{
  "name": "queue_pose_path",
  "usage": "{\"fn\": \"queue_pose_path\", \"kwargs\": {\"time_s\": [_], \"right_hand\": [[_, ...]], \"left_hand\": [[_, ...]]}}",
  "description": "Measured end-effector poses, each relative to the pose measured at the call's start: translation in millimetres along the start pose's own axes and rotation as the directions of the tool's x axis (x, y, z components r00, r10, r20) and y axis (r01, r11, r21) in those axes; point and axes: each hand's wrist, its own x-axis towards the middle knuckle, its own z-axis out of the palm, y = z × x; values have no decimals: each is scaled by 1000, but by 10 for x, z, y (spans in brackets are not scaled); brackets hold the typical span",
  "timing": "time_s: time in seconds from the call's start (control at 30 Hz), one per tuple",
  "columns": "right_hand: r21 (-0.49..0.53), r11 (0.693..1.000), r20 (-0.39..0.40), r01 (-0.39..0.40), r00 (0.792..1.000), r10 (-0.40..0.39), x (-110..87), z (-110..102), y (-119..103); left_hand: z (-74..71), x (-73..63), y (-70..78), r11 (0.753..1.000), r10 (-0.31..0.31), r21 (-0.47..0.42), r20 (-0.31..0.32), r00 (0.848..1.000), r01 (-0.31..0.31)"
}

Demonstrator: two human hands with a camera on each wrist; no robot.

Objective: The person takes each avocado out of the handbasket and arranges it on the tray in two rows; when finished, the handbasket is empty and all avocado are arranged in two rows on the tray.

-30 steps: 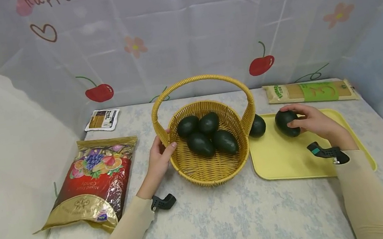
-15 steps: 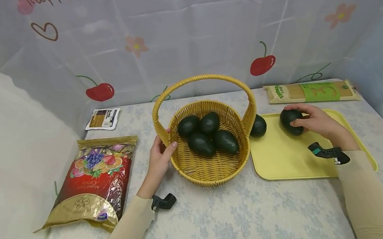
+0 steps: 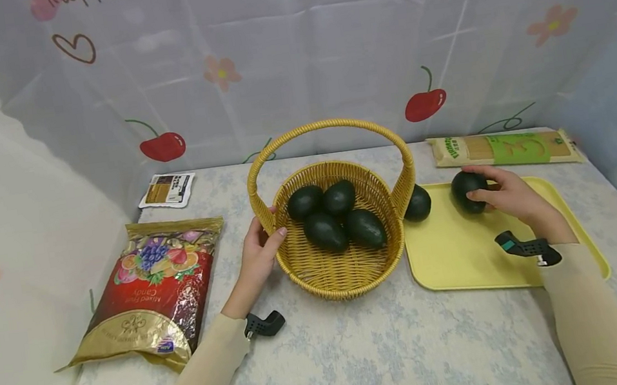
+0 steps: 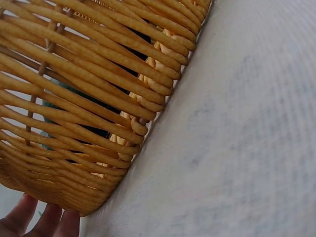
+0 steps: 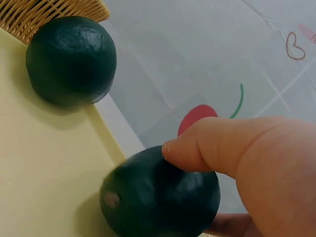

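Note:
A yellow wicker basket (image 3: 342,279) with a tall arched handle stands mid-table, with several dark green avocados (image 3: 364,228) lying inside it. My left hand (image 3: 258,254) grips its left side where the handle meets the rim, thumb over the edge and fingers outside. In the left wrist view, those fingertips (image 4: 47,219) touch the woven wall. On the yellow tray (image 3: 458,264) at the right, my right hand (image 3: 505,196) holds one avocado (image 5: 158,197) between thumb and fingers, close over the tray. Another avocado (image 5: 71,61) sits at the tray's left end, beside the basket and partly hidden by it in the head view.
A red and gold bag of mixed fruit candy (image 3: 152,297) lies at the left. Behind it is a small flat food packet (image 3: 167,191). A long pack of noodles (image 3: 504,149) lies behind the tray. A printed curtain (image 3: 291,58) hangs along the back and sides.
My right hand has shifted slightly right over the tray with the avocado in its grasp. My left hand keeps its hold on the basket, which stays in place.

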Motion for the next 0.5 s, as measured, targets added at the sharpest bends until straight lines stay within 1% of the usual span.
{"fn": "queue_pose_path", "kwargs": {"time_s": [0.1, 0.2, 0.37, 0.5], "right_hand": [[42, 999, -1, 22, 1000, -22, 3, 11, 12], [66, 997, -5, 38, 999, -38, 11, 38, 16], [43, 999, -50, 24, 999, -22, 43, 106, -2], [18, 1000, -96, -5, 995, 7, 68, 134, -9]], "left_hand": [[6, -1, 10, 1000, 4, -6, -3, 1000, -4], [9, -2, 17, 1000, 4, 5, -5, 1000, -4], [8, -2, 12, 1000, -3, 14, -2, 1000, 3], [5, -3, 9, 1000, 4, 11, 0, 1000, -4]]}}
